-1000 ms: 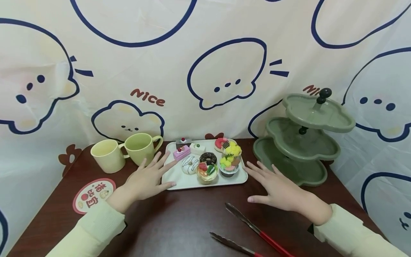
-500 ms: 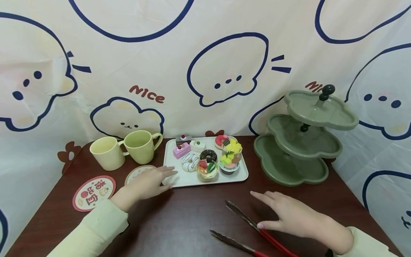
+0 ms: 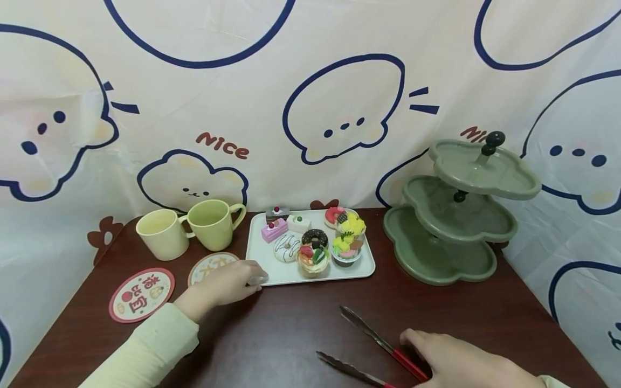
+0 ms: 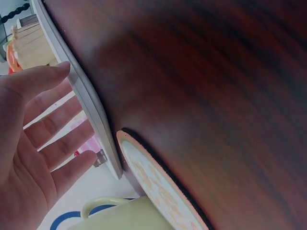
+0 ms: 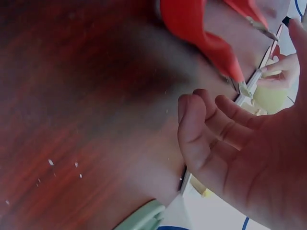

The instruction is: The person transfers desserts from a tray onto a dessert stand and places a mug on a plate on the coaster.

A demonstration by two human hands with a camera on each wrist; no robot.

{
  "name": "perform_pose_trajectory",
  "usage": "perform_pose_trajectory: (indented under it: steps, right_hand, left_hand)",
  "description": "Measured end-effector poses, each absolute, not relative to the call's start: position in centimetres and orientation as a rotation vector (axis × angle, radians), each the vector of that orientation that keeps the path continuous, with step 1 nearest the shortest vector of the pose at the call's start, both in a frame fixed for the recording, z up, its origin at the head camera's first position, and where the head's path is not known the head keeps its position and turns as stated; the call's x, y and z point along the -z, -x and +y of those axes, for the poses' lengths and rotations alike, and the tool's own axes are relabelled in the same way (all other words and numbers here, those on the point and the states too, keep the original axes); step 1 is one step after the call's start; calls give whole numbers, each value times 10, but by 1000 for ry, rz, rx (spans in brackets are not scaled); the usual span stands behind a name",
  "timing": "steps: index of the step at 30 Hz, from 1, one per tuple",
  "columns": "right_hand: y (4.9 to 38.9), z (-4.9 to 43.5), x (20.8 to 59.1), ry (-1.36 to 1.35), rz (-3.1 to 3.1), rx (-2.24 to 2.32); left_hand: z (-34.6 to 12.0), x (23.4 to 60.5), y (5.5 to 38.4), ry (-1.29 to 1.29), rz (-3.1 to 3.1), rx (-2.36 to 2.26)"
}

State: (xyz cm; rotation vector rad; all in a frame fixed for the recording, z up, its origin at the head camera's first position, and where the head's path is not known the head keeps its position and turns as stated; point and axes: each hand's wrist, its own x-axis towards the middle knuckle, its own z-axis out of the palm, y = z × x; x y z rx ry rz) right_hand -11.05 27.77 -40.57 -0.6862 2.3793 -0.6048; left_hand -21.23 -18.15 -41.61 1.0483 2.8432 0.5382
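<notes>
In the head view a white tray (image 3: 264,274) holds toy desserts, including a white-iced donut (image 3: 287,248), a dark donut (image 3: 315,237), fruit cupcakes (image 3: 312,260) and small cake slices (image 3: 274,230). My left hand (image 3: 228,283) grips its front left corner, thumb outside the rim (image 4: 88,100) and fingers on the inner side. Tongs with red handles (image 3: 409,365) lie spread at the front. Over the far handle hovers my right hand (image 3: 456,358), its fingers loosely bent. In the right wrist view a gap shows between that hand (image 5: 244,153) and the red handles (image 5: 192,28).
Two yellow-green mugs (image 3: 211,223) stand at the back left, behind two round coasters (image 3: 142,295). A green three-tier stand (image 3: 439,264) with a black knob rises at the right rear. A patterned cloth hangs behind the dark wooden table (image 3: 291,334).
My left hand has come down from above the mug and tray onto the tray's corner, uncovering a coaster. The right hand has moved back toward me, from beside the tray to the tongs' handles.
</notes>
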Motion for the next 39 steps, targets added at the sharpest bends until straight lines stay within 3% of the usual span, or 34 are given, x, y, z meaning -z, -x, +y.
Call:
perform_pose_trajectory:
  steps: [24,39]
  right_hand:
    - [102,282,419,815,2333,593]
    - [110,283,409,682,2383,588]
  left_hand:
    - [-185,418,215,-1145,2840,-565]
    - [-184,421,213,-1127,2859,-559]
